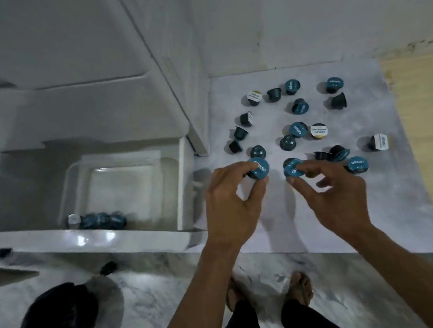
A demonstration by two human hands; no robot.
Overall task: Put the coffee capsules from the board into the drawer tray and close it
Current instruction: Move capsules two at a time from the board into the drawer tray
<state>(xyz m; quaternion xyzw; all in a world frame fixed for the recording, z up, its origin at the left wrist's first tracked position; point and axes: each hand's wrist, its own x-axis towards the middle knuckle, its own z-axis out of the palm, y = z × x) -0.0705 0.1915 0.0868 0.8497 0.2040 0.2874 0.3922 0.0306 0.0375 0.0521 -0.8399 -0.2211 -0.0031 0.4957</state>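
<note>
Marbled grey floor (151, 300), glossy, bearing a crumpled black bag (54, 325). Left hand (230, 206): fingertips pinching a round teal-lidded capsule (258, 168) at the near edge of the pale mottled board (383, 195). Right hand (338, 199): thumb and forefinger pinching a second teal capsule (292, 169). Left of the board, the open white drawer (182, 185) holds a clear rounded-corner tray (128, 182) with four capsules along its near wall. Beyond the hands, loose dark cup-shaped capsules (297, 108) lie scattered, upright, inverted, or tipped over.

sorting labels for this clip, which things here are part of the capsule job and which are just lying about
Job: coffee capsules on the board; drawer tray; capsules in left hand and right hand.
Lying about: dark bag and small dark object on the floor.
</note>
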